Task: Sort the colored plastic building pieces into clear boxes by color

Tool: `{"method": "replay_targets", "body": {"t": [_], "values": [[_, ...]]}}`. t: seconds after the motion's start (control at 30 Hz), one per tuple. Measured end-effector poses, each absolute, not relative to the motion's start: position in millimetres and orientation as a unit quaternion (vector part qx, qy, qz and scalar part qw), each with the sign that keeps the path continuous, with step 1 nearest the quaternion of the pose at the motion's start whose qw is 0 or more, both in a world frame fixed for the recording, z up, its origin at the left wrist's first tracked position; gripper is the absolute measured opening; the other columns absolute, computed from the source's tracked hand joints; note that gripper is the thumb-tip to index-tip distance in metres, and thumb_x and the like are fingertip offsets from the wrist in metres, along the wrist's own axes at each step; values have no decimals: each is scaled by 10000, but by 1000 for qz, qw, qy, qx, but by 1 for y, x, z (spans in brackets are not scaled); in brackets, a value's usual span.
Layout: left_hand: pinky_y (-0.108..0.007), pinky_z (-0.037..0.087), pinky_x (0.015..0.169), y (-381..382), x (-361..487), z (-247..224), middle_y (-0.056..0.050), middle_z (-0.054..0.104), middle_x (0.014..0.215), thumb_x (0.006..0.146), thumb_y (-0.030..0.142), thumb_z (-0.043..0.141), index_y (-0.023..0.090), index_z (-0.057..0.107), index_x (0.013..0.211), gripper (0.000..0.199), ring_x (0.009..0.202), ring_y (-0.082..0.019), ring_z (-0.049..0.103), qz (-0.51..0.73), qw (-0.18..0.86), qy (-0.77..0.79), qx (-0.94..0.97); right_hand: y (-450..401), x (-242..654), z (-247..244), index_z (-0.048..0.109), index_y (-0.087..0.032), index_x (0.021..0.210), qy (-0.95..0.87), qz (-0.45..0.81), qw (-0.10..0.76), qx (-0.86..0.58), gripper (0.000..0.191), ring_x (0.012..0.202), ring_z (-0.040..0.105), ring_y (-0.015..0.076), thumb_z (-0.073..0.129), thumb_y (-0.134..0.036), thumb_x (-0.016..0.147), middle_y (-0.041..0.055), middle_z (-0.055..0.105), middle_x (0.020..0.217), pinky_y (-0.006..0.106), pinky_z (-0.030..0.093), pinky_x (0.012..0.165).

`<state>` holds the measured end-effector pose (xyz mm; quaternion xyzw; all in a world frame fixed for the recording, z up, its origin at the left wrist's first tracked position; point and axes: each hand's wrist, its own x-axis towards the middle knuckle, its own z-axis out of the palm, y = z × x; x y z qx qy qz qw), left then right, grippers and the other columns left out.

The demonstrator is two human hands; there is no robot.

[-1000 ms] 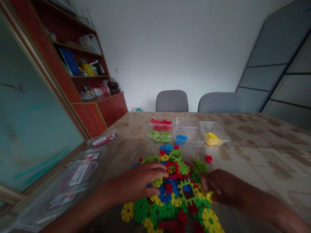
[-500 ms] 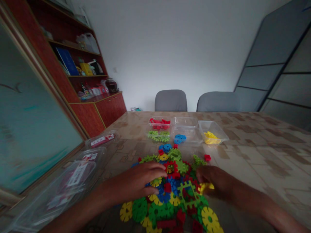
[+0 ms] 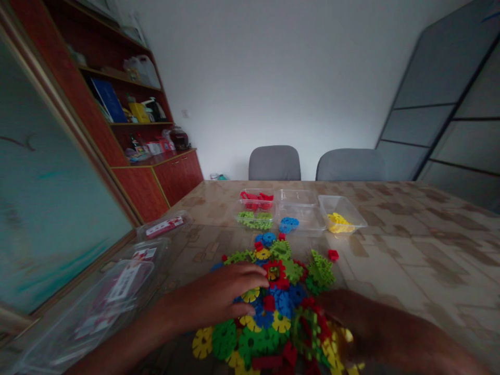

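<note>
A pile of plastic pieces in red, blue, green and yellow [image 3: 267, 333] covers the near middle of the table. My left hand [image 3: 234, 289] rests on the pile's left side, fingers apart and pointing right, with nothing in it. On the right side of the pile, my right hand [image 3: 339, 317] is low and blurred, its fingers hidden among yellow pieces [image 3: 332, 351]. Beside it a light green square piece [image 3: 304, 330] stands tilted. A spiky green piece [image 3: 321, 268] lies just beyond my right hand.
Clear trays at the back hold red pieces [image 3: 257, 200], green pieces [image 3: 254, 220], blue pieces [image 3: 289, 224] and yellow pieces [image 3: 339, 223]. Lidded clear boxes [image 3: 128, 281] lie at the left. A red block [image 3: 333, 255] sits right of the pile. Two grey chairs [image 3: 274, 162] stand behind the table.
My right hand has moved down and toward me along the pile's right side. The light green square has tilted, and the spiky green piece is now uncovered. My left hand stays in place.
</note>
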<state>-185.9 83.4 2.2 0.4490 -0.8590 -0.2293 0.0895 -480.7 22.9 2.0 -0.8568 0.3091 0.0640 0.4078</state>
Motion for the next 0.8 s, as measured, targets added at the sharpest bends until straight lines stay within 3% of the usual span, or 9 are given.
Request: {"method": "replay_targets", "body": {"t": [0.13,0.2,0.33,0.5,0.63,0.7,0.8], "values": [[-336,360,1083,84,-186,3,-64,499,1406,897,251,652,248,524,1339,460,1284,-232,467,-234,96,-857,449,22,-480,1,620,-262,1286,310,40,411,-856,693,1147,541,290,706,-23,641,64,612,1269,367,419,972],[-334,359,1083,84,-186,3,-60,498,1408,895,251,651,252,525,1341,463,1288,-231,464,-237,96,-855,452,19,-482,-1,669,-237,1196,312,28,403,-860,596,1047,578,263,703,-33,637,51,654,1165,322,457,879],[-330,357,1086,85,-185,2,-52,491,1417,883,220,654,256,520,1349,487,1297,-230,455,-235,90,-850,462,4,-495,-8,682,-181,981,300,1,392,-870,287,791,562,178,732,-242,705,16,634,897,232,444,649],[-339,359,1084,85,-184,3,-57,495,1413,891,241,649,268,523,1347,474,1294,-232,458,-234,99,-851,460,-32,-518,-11,636,-169,928,299,-50,370,-878,260,711,537,157,647,-410,832,25,609,814,227,406,596],[-335,355,1084,84,-183,4,-55,494,1412,899,253,645,271,515,1353,472,1299,-232,452,-232,107,-852,458,-81,-528,-8,633,-162,889,382,-176,280,-863,307,623,534,156,594,-463,845,34,617,740,235,386,544],[-333,353,1084,84,-182,3,-55,491,1415,902,265,642,272,506,1362,479,1302,-235,448,-231,109,-852,457,-109,-529,-5,644,-166,850,485,-256,223,-806,279,566,528,153,654,-434,777,21,604,669,228,367,502],[-335,345,1091,82,-181,2,-56,490,1415,907,281,637,273,502,1366,479,1300,-236,450,-229,112,-850,460,-146,-526,-1,632,-139,864,558,-293,199,-750,211,507,548,158,613,-345,823,41,611,634,225,370,453]]}}
